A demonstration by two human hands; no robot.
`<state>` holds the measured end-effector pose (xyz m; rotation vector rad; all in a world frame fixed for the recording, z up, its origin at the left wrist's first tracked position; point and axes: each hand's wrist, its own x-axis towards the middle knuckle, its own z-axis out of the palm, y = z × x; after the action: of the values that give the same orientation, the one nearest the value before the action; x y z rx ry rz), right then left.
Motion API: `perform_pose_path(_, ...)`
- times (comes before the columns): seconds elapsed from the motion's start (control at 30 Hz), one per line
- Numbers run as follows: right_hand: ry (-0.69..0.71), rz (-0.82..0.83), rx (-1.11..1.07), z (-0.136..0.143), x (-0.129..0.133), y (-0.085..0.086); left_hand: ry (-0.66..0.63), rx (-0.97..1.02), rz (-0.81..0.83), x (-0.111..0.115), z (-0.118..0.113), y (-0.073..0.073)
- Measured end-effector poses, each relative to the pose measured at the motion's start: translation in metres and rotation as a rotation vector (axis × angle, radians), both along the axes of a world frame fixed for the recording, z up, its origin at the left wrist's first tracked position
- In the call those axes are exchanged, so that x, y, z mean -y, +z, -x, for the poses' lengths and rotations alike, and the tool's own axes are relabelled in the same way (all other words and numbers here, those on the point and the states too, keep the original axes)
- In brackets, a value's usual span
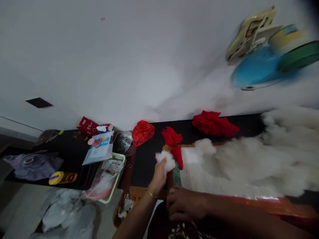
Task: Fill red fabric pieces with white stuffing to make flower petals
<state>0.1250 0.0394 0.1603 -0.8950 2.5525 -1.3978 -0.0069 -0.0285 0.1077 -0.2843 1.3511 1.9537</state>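
- Hands first: the left hand [157, 177], a gold bangle at its wrist, is raised and closed around a tuft of white stuffing [166, 160]; the right hand [183, 204] lies lower and nearer, fingers curled downward, and whether it grips anything cannot be told.
- Far left on the dark tabletop [147, 159]: a purple cloth [35, 165] and a yellow tape roll [56, 177].
- Right of these, a pale green tray [119, 179] with packets leaning over it.
- Mid-scene, a red plastic bag [142, 132], then a small red fabric piece [177, 156] touching the tuft.
- Farther right, a red fabric heap [214, 123].
- Far right, a large pile of white stuffing [261, 162].
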Motion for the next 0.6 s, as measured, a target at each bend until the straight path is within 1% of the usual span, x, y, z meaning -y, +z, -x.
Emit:
perform_pose_path(0.1, 0.043, -0.065, -0.065, 0.015, 0.022, -0.005, -0.009, 0.015, 0.002, -0.003, 0.005, 0.002)
perform_pose_path(0.17, 0.062, -0.064, -0.069, 0.023, 0.032, -0.011, -0.02, 0.012, -0.01, -0.006, 0.008, 0.003)
perform_pose_path(0.23, 0.04, -0.03, -0.052, 0.021, 0.028, -0.014, -0.038, -0.001, -0.031, -0.008, 0.009, 0.006)
perform_pose_path(0.3, -0.055, 0.026, -0.033, 0.009, 0.009, -0.013, -0.065, -0.014, -0.052, -0.008, 0.008, 0.011)
perform_pose_path(0.33, -0.141, 0.058, -0.02, 0.002, -0.004, -0.011, -0.08, -0.026, -0.059, -0.008, 0.006, 0.013)
perform_pose_path(0.37, -0.261, 0.095, 0.003, -0.006, -0.017, -0.009, -0.094, -0.048, -0.061, -0.008, 0.004, 0.015)
perform_pose_path(0.4, -0.414, 0.138, 0.035, -0.012, -0.03, -0.008, -0.112, -0.082, -0.056, -0.008, 0.002, 0.016)
perform_pose_path(0.47, -0.787, 0.247, 0.123, -0.018, -0.049, -0.008, -0.148, -0.168, -0.041, -0.009, -0.006, 0.015)
perform_pose_path(0.5, -0.956, 0.303, 0.151, -0.017, -0.055, -0.009, -0.172, -0.201, -0.03, -0.01, -0.01, 0.013)
perform_pose_path(0.53, -1.087, 0.348, 0.163, -0.014, -0.058, -0.013, -0.202, -0.224, -0.015, -0.012, -0.015, 0.01)
perform_pose_path(0.57, -1.167, 0.378, 0.16, -0.009, -0.059, -0.018, -0.234, -0.241, 0.001, -0.014, -0.02, 0.006)
perform_pose_path(0.6, -1.205, 0.392, 0.155, -0.004, -0.058, -0.024, -0.266, -0.254, 0.019, -0.016, -0.024, 0.003)
